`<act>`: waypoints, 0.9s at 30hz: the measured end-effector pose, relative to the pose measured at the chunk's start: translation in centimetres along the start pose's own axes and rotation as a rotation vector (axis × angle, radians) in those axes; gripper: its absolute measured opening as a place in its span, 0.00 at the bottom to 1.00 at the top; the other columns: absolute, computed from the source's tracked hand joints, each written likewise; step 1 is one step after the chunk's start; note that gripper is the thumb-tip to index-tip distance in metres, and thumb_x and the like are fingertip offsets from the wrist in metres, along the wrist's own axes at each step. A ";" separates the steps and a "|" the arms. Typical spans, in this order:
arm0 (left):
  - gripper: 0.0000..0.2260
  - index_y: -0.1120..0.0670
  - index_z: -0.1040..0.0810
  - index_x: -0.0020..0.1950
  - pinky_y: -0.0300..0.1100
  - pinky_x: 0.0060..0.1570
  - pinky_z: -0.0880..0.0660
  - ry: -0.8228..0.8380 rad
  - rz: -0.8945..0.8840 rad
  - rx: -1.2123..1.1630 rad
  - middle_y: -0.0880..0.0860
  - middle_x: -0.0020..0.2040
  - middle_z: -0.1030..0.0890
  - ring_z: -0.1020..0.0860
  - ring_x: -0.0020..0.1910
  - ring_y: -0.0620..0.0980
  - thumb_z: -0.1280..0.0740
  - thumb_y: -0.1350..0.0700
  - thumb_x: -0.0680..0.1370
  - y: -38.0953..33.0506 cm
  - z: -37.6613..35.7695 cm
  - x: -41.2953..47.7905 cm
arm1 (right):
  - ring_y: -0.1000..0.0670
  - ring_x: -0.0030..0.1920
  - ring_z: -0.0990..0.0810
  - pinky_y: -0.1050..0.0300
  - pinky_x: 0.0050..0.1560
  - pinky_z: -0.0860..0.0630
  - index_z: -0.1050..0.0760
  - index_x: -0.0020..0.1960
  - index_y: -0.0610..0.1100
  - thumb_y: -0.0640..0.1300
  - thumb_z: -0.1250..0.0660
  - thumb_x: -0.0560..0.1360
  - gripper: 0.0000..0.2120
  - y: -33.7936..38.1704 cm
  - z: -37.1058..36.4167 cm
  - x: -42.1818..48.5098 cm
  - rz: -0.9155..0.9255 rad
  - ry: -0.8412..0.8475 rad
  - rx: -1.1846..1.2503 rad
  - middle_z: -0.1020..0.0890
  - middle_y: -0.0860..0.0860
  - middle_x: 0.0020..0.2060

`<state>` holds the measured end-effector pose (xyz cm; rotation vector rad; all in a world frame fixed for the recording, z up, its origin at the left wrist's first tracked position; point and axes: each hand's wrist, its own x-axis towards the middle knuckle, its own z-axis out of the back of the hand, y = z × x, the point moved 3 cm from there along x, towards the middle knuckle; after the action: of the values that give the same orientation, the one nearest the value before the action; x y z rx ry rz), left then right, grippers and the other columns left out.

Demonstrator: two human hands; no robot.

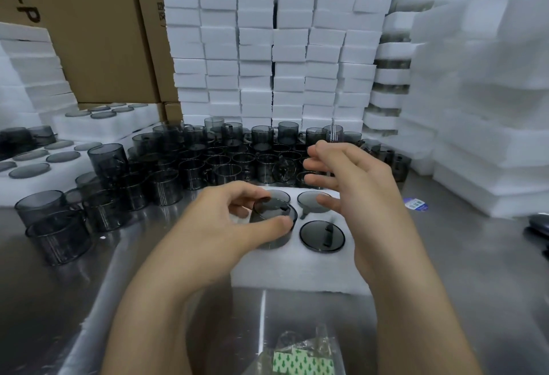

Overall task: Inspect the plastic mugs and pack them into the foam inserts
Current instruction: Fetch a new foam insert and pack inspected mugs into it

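Note:
A white foam insert [297, 267] lies on the metal table in front of me. My left hand [234, 226] grips a smoky grey plastic mug [274, 220] by its rim, and the mug sits tilted in a pocket on the insert's left side. Beside it, a second mug [322, 236] sits sunk in its pocket with the handle showing, and another [312, 200] fills the pocket behind. My right hand [347, 178] hovers above the insert's right side with fingers spread, holding nothing. Many loose mugs [225, 157] crowd the table behind the insert.
Filled foam inserts [44, 163] lie at the left, with more loose mugs [59, 226] in front. Stacks of white foam [267, 47] wall the back and right, and cardboard boxes [98, 32] stand at the back left. A plastic bag [300, 357] lies at the near edge.

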<state>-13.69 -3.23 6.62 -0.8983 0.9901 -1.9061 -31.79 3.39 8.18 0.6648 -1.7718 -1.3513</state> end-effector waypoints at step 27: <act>0.36 0.33 0.47 0.84 0.63 0.82 0.64 0.193 -0.093 0.843 0.50 0.89 0.52 0.56 0.87 0.47 0.56 0.28 0.76 -1.3 -7.9 1.3 | 0.59 0.47 0.16 0.57 0.50 0.25 0.17 0.48 0.53 0.55 0.29 0.80 0.07 -2.1 0.1 1.3 0.096 -0.038 -0.341 0.14 0.61 0.42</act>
<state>-21.34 -1.47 4.54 -0.2679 0.1699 -2.2235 -32.71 1.85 6.55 0.3651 -1.5296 -1.5590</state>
